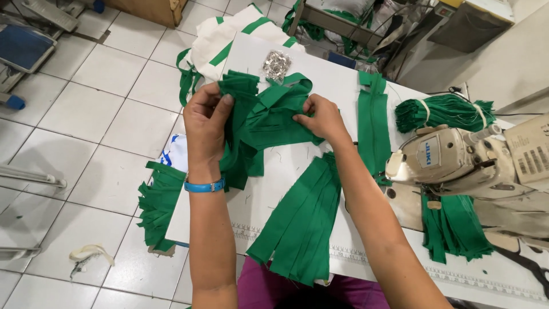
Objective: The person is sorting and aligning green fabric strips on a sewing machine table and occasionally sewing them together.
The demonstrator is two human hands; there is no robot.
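Green cloth strips [269,117] are bunched above the white table [320,86], lifted clear so they can be sorted: the left hand [205,123] clamps one end, the right hand [323,117] pinches the other, beside the sewing machine [452,157] and a flat stack of strips [303,220].

White tiled floor [108,68], white worktable [320,86]

Both forearms are bare, without sleeves. The left hand [206,123] has a blue wristband [204,185] with a small metal buckle; the right hand [324,119] wears nothing. Purple clothing [260,286] covers the lap.
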